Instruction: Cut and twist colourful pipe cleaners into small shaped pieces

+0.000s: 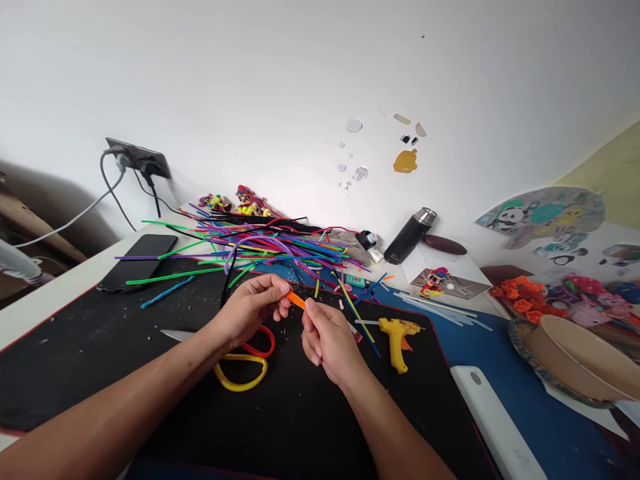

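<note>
A short orange strip is pinched at its two ends between my left hand and my right hand, a little above the black mat. Both hands have their fingers closed on it. Under my left wrist lie scissors with one red and one yellow handle loop, the blade pointing left. A yellow glue gun lies on the mat just right of my right hand. Behind the hands spreads a pile of coloured strips.
A black phone lies at the back left, below a wall socket with cables. A black flask lies against the wall. At the right are a brown bowl, orange craft pieces and a white board.
</note>
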A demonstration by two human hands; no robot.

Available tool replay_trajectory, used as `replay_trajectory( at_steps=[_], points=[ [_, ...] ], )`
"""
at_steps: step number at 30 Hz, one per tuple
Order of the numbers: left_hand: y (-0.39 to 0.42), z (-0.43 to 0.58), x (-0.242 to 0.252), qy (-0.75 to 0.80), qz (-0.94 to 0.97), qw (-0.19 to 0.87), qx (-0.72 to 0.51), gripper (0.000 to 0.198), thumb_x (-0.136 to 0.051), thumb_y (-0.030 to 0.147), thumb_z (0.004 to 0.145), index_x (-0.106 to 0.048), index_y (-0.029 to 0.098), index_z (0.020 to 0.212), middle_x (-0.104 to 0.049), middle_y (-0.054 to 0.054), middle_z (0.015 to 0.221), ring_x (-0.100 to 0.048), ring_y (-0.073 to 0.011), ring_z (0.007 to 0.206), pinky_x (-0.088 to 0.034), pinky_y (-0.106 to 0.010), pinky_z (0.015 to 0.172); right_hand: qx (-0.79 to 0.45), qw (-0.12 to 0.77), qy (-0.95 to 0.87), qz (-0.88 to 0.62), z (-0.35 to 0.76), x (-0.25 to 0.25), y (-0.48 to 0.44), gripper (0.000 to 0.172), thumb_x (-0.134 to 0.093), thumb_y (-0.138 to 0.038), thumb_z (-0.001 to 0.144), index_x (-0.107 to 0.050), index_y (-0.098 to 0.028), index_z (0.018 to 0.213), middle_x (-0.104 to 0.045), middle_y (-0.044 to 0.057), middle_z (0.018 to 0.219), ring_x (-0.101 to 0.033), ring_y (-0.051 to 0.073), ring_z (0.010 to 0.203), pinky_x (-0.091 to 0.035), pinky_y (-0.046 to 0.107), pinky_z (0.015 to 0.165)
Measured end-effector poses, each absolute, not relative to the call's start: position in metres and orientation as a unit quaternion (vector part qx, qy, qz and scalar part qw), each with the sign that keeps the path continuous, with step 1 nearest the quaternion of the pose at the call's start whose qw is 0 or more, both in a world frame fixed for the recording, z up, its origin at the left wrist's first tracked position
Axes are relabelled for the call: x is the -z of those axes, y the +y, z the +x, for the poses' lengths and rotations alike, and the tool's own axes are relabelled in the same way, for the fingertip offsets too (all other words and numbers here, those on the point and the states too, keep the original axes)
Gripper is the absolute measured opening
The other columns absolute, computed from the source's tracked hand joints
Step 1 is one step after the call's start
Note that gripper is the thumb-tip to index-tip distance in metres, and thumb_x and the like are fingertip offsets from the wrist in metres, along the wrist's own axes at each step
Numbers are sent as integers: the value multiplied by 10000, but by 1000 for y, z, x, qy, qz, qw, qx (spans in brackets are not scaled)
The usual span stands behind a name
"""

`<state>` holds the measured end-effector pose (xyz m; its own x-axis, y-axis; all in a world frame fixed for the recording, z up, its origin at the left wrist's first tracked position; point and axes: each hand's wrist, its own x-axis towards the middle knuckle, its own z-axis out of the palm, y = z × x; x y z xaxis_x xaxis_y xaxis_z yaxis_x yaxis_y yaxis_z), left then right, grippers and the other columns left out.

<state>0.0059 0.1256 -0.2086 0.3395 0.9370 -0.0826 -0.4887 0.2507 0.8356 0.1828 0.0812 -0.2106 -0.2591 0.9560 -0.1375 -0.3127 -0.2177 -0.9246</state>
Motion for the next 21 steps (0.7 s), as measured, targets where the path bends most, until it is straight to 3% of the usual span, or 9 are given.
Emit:
replay_trajectory(
  at_steps=[6,11,16,21],
  points=[
    [126,1,210,253,327,794,-445,351,-996,277,683,-820,134,951,-708,-29,686,-650,-100,598,-508,-168,570,-716,458,-382,-363,186,206,82,572,-764,-672,851,-520,-201,638,-320,-115,342,-263,47,266,-174,179,311],
    [123,0,213,224,343,800,-438,403,-988,270,698,-836,163,1056,-704,-20,704,-650,-95,595,-485,-152,542,-758,424,-363,-337,188,200,80,561,-788,-644,842,-517,-199,631,-318,-117,345,-268,47,267,-161,181,322],
    [124,1,215,242,356,790,-437,289,-987,324,698,-818,145,851,-689,-29,613,-622,-92,522,-443,-142,477,-789,392,-350,-318,191,199,80,544,-788,-622,855,-517,-201,642,-318,-118,343,-271,52,272,-173,183,334],
    [126,4,213,279,359,766,-455,331,-1003,349,662,-772,131,755,-687,-26,594,-624,-100,505,-460,-153,462,-777,397,-366,-323,190,203,80,540,-765,-628,877,-522,-199,657,-327,-117,355,-276,54,277,-179,188,340]
  ],
)
